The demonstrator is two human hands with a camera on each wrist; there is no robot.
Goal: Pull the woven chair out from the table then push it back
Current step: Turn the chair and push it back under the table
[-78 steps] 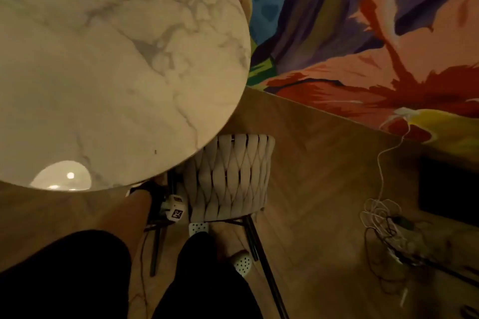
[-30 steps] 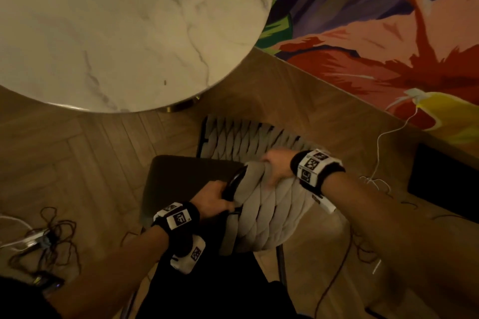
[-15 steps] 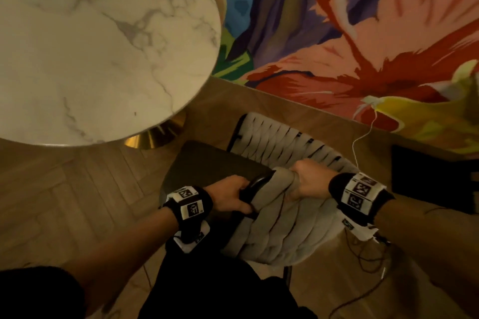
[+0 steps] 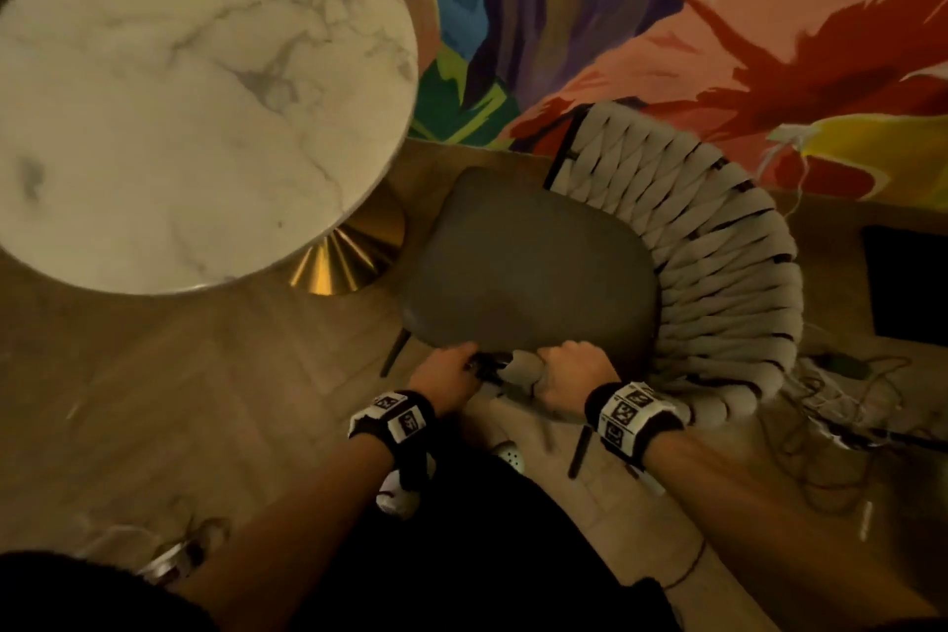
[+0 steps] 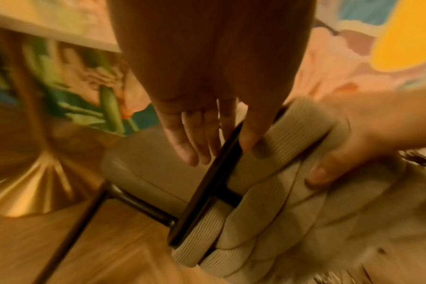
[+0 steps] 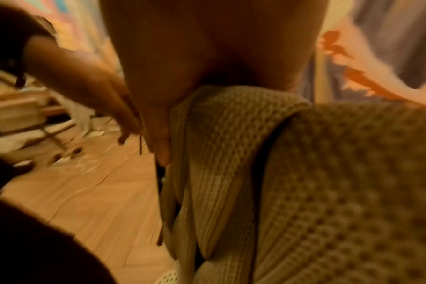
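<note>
While both arms reach forward from the near edge of the head view, the left hand (image 4: pixel 445 377) and right hand (image 4: pixel 572 377) sit side by side on the near end of the chair (image 4: pixel 528 267) back. Left fingers (image 5: pixel 182 142) curl over the dark frame bar (image 5: pixel 207 184), thumb down its other side against the webbing, so that hand is clamped on the chair frame. Right fingers wrap over the padded woven straps (image 6: pixel 221 146) just to the right, thumb pressed on the near face, gripping the top of the backrest. Each wrist carries a black band with white tags. Dark trousers and a pale perforated shoe (image 4: pixel 507 454) show below the hands, on a herringbone wood floor (image 4: pixel 179 400).

Beyond the hands lies the grey seat pad, with the woven back curving round its right side to the far right. It stands clear of the bench (image 4: pixel 195 103), its seat's left edge near the brass pedestal base (image 4: pixel 343 257). Tangled cables (image 4: pixel 846 400) lie on the floor at right, and a dark flat panel (image 4: pixel 908 282) beyond them. Farthest off, a bright mural (image 4: pixel 667 15) covers the wall.
</note>
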